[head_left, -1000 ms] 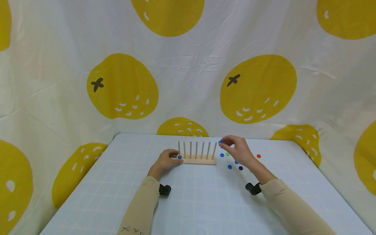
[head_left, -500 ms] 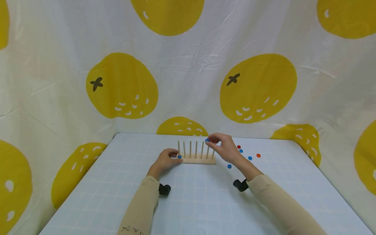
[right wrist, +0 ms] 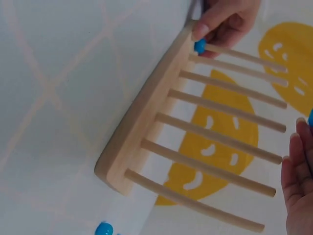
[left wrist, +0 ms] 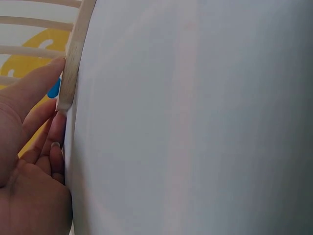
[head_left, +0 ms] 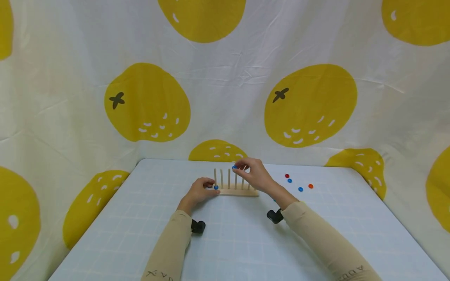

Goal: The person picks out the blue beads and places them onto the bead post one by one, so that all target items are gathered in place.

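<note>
Near wooden peg tips (right wrist: pixel 279 127) — right hand (head_left: pixel 256 174), blue bead (head_left: pixel 234 167) pinched

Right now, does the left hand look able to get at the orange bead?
Probably not easily: the left hand is gripping the left end of the rack, while the orange bead lies off to the right, beyond the right arm.
</note>
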Tool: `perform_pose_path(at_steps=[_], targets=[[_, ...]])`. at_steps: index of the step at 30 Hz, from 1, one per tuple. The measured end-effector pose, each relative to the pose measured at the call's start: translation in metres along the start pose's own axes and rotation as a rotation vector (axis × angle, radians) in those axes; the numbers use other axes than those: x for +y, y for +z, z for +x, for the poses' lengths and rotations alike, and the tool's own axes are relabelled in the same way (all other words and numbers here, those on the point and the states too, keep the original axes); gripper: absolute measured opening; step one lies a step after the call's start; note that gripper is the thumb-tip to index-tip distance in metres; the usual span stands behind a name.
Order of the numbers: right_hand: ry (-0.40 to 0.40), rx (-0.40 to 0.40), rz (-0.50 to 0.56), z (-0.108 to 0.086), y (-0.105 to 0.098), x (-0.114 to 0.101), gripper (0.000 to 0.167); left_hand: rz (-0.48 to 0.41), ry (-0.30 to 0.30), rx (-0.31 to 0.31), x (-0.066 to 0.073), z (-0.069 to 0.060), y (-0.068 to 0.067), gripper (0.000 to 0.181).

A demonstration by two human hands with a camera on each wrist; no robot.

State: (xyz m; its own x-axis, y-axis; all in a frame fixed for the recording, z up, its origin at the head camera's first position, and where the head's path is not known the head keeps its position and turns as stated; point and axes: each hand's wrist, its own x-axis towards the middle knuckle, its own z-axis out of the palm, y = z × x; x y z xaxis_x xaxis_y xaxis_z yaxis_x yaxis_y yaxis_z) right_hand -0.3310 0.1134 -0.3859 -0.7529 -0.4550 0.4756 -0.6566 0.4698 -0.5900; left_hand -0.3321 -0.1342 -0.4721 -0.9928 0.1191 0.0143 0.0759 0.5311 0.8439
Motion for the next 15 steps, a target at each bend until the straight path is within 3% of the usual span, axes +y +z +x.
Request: perform_pose_path(at_steps=[4, 15], targets=[[-0.022, -0.022, 0.004, 0.008, 0.005, -0.003, 0.013, 0.003, -0.001, 0.005, 0.003, -0.002, -0.001, 0.047], [0.013, -0.065, -0.027, 0.023, 0.025, -0.008, 0.015, 0.021, 0.015, 0.005, -0.002, 0.001, 0.0, 0.047]])
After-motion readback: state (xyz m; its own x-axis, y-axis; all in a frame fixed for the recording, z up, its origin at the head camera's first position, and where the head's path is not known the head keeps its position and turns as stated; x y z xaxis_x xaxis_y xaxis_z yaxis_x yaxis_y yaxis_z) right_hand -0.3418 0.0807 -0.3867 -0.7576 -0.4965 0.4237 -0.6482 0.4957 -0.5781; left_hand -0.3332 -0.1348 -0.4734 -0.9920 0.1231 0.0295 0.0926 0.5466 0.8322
